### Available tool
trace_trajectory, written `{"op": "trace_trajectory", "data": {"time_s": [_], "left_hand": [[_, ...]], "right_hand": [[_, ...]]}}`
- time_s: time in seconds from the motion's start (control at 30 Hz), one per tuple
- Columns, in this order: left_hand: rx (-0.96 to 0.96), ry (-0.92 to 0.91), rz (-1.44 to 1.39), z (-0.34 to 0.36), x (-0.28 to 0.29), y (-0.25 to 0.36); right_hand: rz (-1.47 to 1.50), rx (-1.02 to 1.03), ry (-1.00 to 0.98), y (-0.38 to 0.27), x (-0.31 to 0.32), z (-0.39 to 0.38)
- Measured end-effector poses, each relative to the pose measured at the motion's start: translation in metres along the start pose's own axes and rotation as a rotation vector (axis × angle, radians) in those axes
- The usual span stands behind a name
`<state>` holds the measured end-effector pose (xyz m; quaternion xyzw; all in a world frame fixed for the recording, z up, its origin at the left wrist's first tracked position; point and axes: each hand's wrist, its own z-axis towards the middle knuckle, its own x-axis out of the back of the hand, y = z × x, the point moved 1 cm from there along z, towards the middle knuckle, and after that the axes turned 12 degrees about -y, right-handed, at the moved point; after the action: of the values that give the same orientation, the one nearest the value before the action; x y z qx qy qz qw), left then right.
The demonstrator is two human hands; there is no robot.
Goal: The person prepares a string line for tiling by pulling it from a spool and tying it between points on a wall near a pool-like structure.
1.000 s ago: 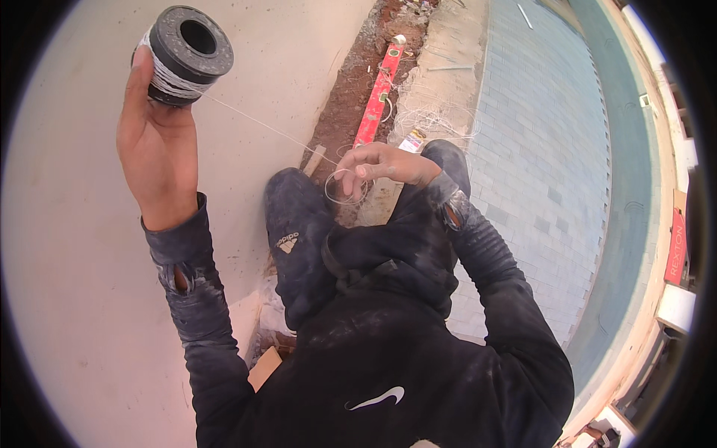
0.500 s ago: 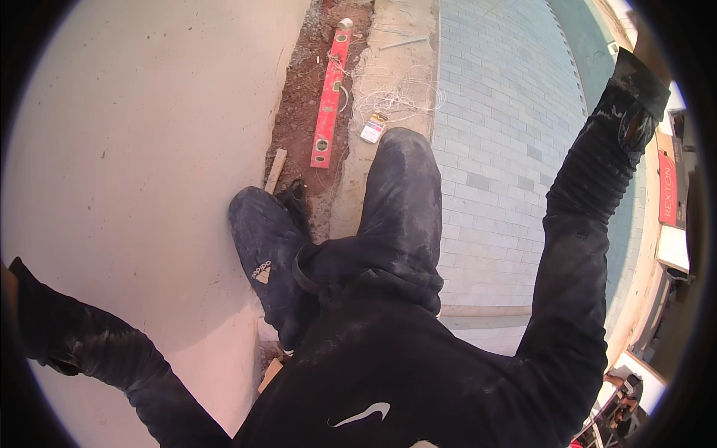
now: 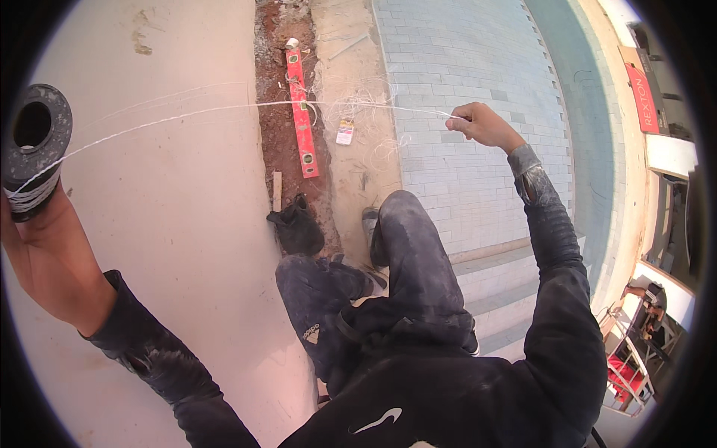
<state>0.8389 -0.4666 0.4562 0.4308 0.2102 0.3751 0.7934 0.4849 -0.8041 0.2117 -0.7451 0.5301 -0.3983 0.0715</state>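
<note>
At the far left my left hand is closed on a black spool wound with white string. A strand of the white string stretches across the view from the spool to my right hand, whose fingers pinch it over the tiled surface. Beyond my knees a red spirit level lies lengthwise in a strip of reddish rubble. Loose white string lies tangled on the pale ledge beside it, near a small white packet.
A white wall surface fills the left side. Pale blue tiles and steps lie to my right. A black bag and a wooden piece sit near my feet. Red boxes and clutter stand at the right edge.
A second ago my hands were close together at the string; they swung out wide, and now the string stretches between them. The view has shifted, showing more steps and the black bag.
</note>
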Motion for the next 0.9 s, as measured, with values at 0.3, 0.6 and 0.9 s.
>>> {"op": "trace_trajectory", "data": {"time_s": [0.3,0.6,0.9], "left_hand": [[0.113,-0.111,-0.125,0.069,-0.035,0.169],[0.298,-0.405,-0.179,0.055,-0.090,0.260],[0.534,-0.603,-0.393,-0.035,-0.141,0.294]], "right_hand": [[0.137,-0.462,0.130,0.128,-0.166,-0.381],[0.243,-0.630,0.653,0.048,-0.094,-0.488],[0.740,0.686,0.658,-0.348,-0.051,-0.415]]}}
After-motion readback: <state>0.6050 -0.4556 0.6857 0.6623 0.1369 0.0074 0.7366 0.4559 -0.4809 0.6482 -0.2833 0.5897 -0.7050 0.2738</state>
